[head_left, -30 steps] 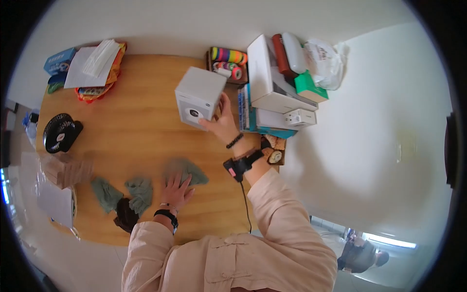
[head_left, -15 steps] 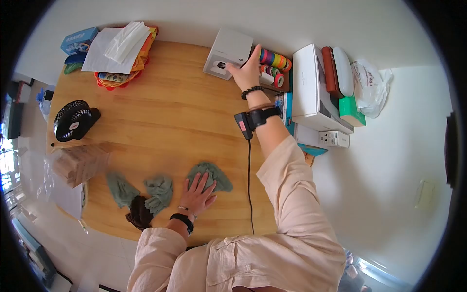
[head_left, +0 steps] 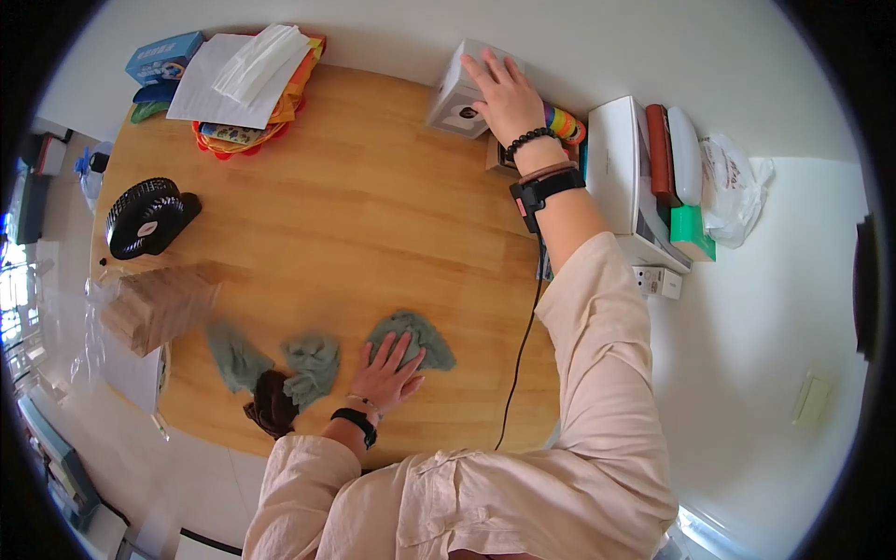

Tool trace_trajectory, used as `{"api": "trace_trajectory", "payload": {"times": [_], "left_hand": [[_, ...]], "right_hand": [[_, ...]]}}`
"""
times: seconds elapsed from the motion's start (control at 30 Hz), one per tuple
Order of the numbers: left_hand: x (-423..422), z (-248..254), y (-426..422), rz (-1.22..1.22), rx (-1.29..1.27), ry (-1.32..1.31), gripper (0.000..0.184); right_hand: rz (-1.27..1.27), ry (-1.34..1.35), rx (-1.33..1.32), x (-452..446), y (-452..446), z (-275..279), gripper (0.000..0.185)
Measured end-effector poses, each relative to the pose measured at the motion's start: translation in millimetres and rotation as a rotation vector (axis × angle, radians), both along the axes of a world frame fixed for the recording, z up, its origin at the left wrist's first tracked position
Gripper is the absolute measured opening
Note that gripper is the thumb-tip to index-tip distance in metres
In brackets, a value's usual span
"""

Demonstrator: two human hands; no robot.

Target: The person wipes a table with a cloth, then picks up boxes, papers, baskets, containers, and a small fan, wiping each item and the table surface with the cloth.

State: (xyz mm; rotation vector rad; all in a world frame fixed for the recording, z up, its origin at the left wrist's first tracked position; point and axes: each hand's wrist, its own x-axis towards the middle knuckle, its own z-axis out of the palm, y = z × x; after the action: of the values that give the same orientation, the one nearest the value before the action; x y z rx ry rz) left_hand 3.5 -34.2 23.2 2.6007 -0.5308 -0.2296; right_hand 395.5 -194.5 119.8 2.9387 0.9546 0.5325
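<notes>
My left hand (head_left: 387, 371) lies flat with its fingers spread on a crumpled grey-green cloth (head_left: 431, 343) near the front of the wooden table. My right hand (head_left: 509, 101) reaches to the back, its fingers stretched over the top and right side of a white box (head_left: 455, 105) with a dark round picture on its front. The hand covers part of that box, and whether it grips it is unclear. Just right of that hand, rolls of colourful tape (head_left: 564, 123) show partly behind the wrist.
Two more green cloths (head_left: 311, 366) and a dark brown one (head_left: 271, 406) lie left of my left hand. A black fan (head_left: 147, 219), wrapped brown packs (head_left: 159, 308) and a tambourine (head_left: 238, 142) under papers stand left. White boxes (head_left: 614, 159) line the right; a cable (head_left: 519, 373) crosses the table.
My right hand has moved from the box's right front edge up over its top and right side, now hiding more of the tape. My left hand stays on the cloth. The view has shifted slightly.
</notes>
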Motion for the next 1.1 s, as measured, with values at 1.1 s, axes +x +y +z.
{"api": "trace_trajectory", "payload": {"times": [1.1], "left_hand": [[-8, -1, 10, 0.045, -0.221, -0.133, 0.042]], "right_hand": [[-0.222, 0.979, 0.864, -362, 27, -93, 0.033]]}}
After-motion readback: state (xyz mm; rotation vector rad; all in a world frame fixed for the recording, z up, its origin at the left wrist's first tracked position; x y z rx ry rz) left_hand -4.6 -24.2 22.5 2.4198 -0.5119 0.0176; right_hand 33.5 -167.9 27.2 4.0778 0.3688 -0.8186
